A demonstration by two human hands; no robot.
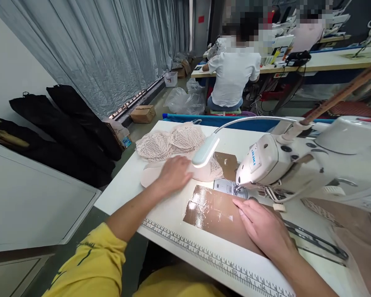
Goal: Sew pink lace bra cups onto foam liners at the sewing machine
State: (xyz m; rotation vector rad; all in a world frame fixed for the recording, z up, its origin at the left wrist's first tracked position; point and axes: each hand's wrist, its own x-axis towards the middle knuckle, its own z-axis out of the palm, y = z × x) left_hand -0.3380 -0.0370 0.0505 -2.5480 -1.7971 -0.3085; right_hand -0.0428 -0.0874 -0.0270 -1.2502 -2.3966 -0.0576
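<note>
My left hand is curled over a beige bra cup piece, fingertips closed on its fabric. The smooth end of this piece shows left of the hand, and its lacy end lies near the sewing machine needle area. Behind it sits a stack of beige lace bra cups. My right hand rests with fingers stretched out on a brown taped sheet, just in front of the presser foot. Nothing shows in its fingers. The white sewing machine stands at the right.
A lamp on a bendable neck hangs over the fabric. A printed ruler follows the table's front edge. A black slotted metal bar and beige fabric lie at right. A person in white sits beyond the table.
</note>
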